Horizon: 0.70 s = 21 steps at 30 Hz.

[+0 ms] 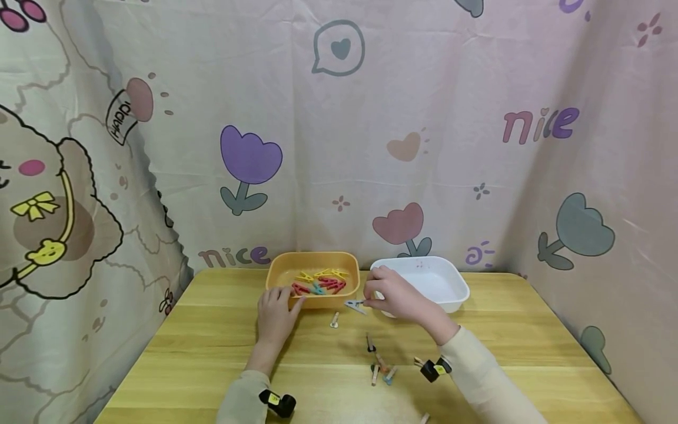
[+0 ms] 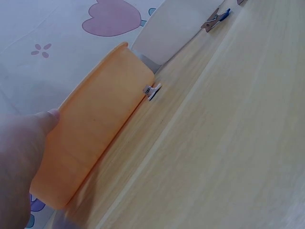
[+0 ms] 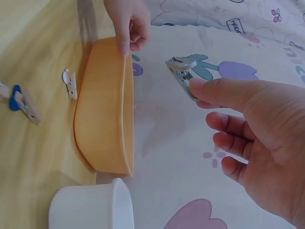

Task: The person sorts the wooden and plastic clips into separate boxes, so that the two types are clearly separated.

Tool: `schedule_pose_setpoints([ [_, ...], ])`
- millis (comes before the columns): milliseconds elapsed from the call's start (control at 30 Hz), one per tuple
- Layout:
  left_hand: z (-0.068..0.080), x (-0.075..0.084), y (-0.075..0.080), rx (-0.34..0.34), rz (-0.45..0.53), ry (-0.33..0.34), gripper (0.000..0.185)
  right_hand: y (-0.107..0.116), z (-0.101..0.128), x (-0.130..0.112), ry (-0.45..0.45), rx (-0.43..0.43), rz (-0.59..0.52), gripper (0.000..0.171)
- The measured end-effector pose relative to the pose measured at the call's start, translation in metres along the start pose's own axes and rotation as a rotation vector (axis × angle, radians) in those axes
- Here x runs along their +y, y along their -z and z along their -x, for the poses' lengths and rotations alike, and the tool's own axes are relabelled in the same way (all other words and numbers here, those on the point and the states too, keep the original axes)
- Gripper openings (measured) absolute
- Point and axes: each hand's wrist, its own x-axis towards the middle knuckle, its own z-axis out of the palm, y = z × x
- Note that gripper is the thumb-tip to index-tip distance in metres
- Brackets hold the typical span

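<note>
My right hand [image 1: 399, 294] pinches a pale grey-blue clothespin [image 1: 355, 305] between thumb and forefinger, its other fingers loosely bent. The clothespin is in the air just off the front right corner of an orange plastic bin [image 1: 323, 301]. Inside that bin lie yellow clothespins [image 1: 305, 277], red clothespins [image 1: 332, 285] and a teal one [image 1: 318, 288]. At the bin's front left, my left hand [image 1: 278, 315] grips the rim, with the thumb [image 2: 51, 116] on the outer side. One small wooden clothespin [image 3: 71, 86] with a white decoration lies before the bin.
A white plastic bin [image 1: 455, 294] stands right of the orange one, partly behind my right hand. Several wooden clothespins [image 1: 375, 374] with small decorations lie on the table [image 1: 201, 347] nearer me, and another [image 1: 425, 418] at the bottom edge. A printed curtain [image 1: 328, 147] hangs behind.
</note>
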Motion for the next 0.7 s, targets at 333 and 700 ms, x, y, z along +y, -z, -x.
schedule_pose_setpoints([
  [333, 0.000, 0.001, 0.000, -0.006, 0.008, 0.002, 0.033, 0.001, -0.027, 0.010, -0.026, -0.035, -0.006, 0.015],
  [700, -0.001, 0.000, 0.000, 0.008, 0.002, -0.006, 0.033, -0.002, -0.056, 0.025, -0.041, -0.054, -0.033, 0.013],
])
